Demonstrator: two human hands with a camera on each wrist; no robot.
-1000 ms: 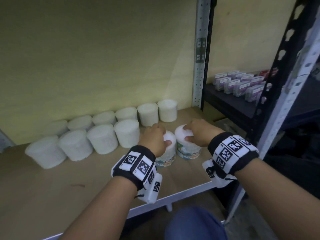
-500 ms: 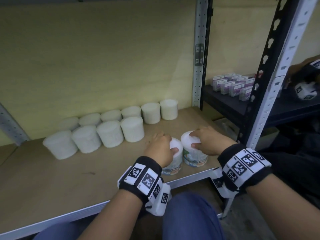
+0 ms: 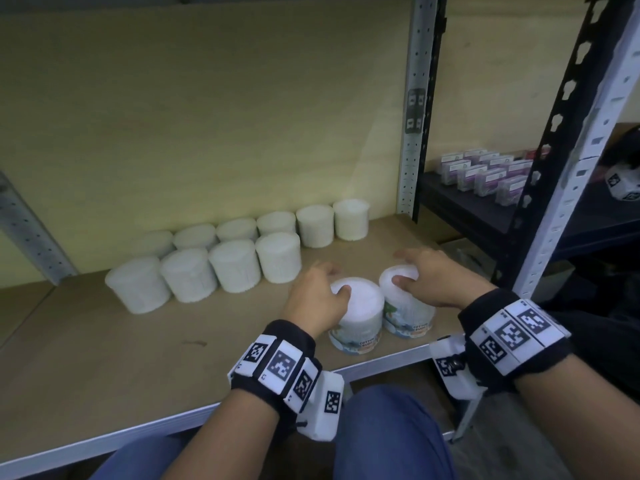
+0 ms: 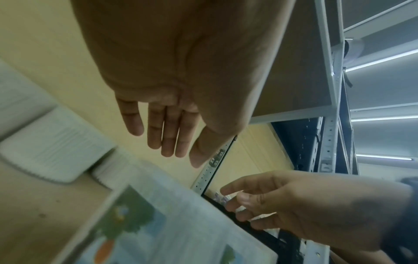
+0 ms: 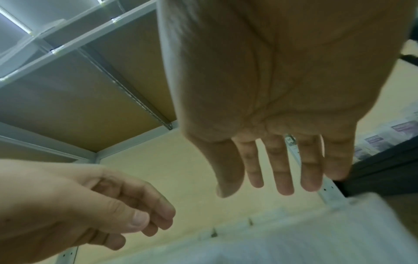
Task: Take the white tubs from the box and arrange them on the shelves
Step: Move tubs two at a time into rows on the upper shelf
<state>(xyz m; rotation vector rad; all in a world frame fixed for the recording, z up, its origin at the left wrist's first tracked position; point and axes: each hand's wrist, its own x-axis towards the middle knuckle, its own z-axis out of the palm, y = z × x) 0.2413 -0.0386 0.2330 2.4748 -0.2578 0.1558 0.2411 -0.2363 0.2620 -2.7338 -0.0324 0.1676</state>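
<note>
Two white tubs with printed labels stand side by side near the front right of the wooden shelf [image 3: 104, 358]. My left hand [image 3: 318, 296] hovers over the left tub [image 3: 360, 320] and my right hand [image 3: 426, 275] over the right tub [image 3: 412, 317]. In the left wrist view the left hand's fingers [image 4: 167, 134] are straight above the labelled tub [image 4: 158, 223], holding nothing. The right hand's fingers [image 5: 271, 169] are likewise spread and free above its tub [image 5: 294, 241]. Two rows of plain white tubs [image 3: 239, 265] line the back wall.
A grey perforated upright [image 3: 414, 116] stands at the shelf's back right and a black-and-grey post [image 3: 571, 168] at the front right. The darker neighbouring shelf carries several purple boxes [image 3: 485, 171]. My blue-clad knees sit below the shelf's metal front edge [image 3: 173, 420].
Both hands have loosened from the tops of the two labelled tubs, and their fingers now spread free. The tubs stay standing near the shelf's front edge. My view has pulled back slightly.
</note>
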